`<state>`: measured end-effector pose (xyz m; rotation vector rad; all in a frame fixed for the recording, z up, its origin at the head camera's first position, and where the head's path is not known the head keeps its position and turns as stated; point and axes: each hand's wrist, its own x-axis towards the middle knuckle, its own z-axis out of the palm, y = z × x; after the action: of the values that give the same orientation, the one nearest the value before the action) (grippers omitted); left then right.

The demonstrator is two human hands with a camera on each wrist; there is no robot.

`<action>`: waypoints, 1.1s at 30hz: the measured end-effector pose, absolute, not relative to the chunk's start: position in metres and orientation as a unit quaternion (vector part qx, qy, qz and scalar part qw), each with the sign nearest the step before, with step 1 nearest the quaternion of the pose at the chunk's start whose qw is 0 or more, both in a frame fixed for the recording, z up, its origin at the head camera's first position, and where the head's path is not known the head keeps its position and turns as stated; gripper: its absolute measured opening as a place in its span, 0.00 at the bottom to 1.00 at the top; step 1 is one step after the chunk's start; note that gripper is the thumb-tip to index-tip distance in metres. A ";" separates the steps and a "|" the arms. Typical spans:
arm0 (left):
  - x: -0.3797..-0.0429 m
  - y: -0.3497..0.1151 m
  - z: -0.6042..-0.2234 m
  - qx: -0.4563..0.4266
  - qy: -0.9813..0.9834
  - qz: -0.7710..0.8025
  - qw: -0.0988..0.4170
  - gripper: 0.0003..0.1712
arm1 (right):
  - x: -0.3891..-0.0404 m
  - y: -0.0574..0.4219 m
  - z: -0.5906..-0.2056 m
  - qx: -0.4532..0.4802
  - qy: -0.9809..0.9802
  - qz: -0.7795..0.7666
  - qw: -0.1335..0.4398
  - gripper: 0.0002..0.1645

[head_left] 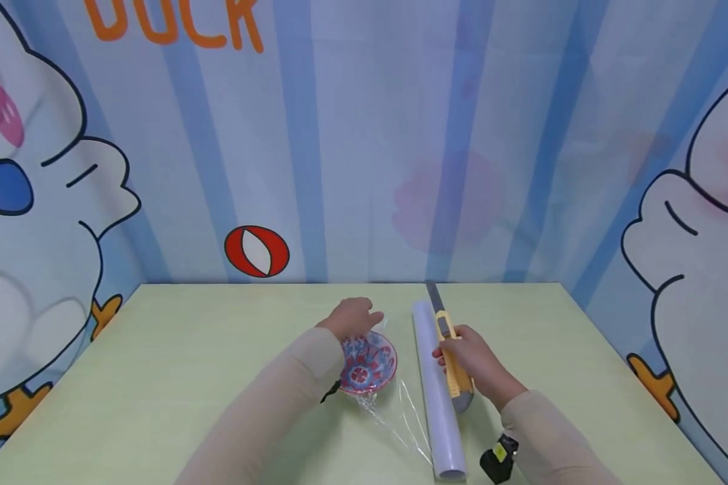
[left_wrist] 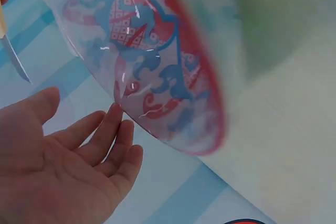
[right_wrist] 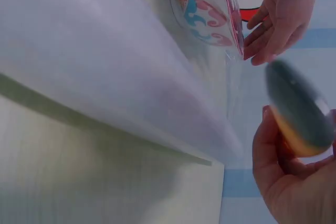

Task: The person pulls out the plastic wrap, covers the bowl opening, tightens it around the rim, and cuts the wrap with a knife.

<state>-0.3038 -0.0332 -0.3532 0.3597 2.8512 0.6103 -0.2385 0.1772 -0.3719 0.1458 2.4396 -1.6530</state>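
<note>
A patterned red, white and blue bowl [head_left: 370, 367] stands on the table, with clear plastic film [head_left: 408, 414] over it and spread to its right. My left hand [head_left: 353, 318] is at the bowl's far rim; in the left wrist view its fingers [left_wrist: 107, 135] are loosely extended, the tips touching the film at the rim. My right hand [head_left: 474, 358] grips a yellow utility knife [head_left: 453, 367], its long blade [head_left: 435, 296] out and pointing away from me. The knife is held over the film roll [head_left: 439, 424], whose pale tube [right_wrist: 105, 51] fills much of the right wrist view.
The pale green table [head_left: 218, 377] ends at a blue striped backdrop [head_left: 370, 135] with cartoon ducks. Bare tabletop lies left of the bowl and right of the roll. A black wrist device [head_left: 499, 459] sits by the right sleeve.
</note>
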 end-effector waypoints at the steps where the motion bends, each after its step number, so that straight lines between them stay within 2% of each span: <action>1: -0.309 -0.029 -0.354 0.113 0.967 0.198 0.110 0.24 | -0.242 0.175 -0.371 0.049 0.834 -0.541 0.094 0.17; 6: -0.339 -0.012 -0.372 0.079 0.974 0.161 0.139 0.22 | -0.257 0.165 -0.372 0.044 0.880 -0.465 0.090 0.13; 10: -0.393 -0.004 -0.425 0.090 0.972 0.143 0.160 0.26 | -0.264 0.156 -0.376 0.030 0.906 -0.411 0.093 0.12; 13: -0.408 0.003 -0.438 0.090 0.968 0.146 0.181 0.27 | -0.268 0.149 -0.376 0.020 0.924 -0.370 0.092 0.13; 17: -0.388 0.010 -0.412 0.076 0.967 0.138 0.201 0.20 | -0.271 0.140 -0.375 0.010 0.942 -0.322 0.091 0.14; 21: -0.370 0.015 -0.389 0.056 0.966 0.127 0.219 0.17 | -0.274 0.133 -0.375 0.004 0.952 -0.293 0.085 0.08; 23: -0.383 0.016 -0.400 0.060 0.967 0.116 0.219 0.18 | -0.274 0.131 -0.376 -0.002 0.956 -0.282 0.080 0.06; 27: -0.442 0.018 -0.458 0.080 0.971 0.101 0.199 0.23 | -0.274 0.128 -0.379 -0.011 0.960 -0.270 0.072 0.05; 29: -0.446 0.021 -0.463 0.084 0.972 0.100 0.194 0.22 | -0.274 0.127 -0.380 -0.013 0.961 -0.266 0.073 0.05; 33: -0.398 0.025 -0.416 0.067 0.975 0.114 0.177 0.12 | -0.272 0.125 -0.381 -0.014 0.963 -0.258 0.076 0.05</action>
<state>-0.3979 0.0252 -0.4160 0.1894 2.7605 0.3220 -0.2716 0.1251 -0.3805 -0.0420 2.8874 -0.7725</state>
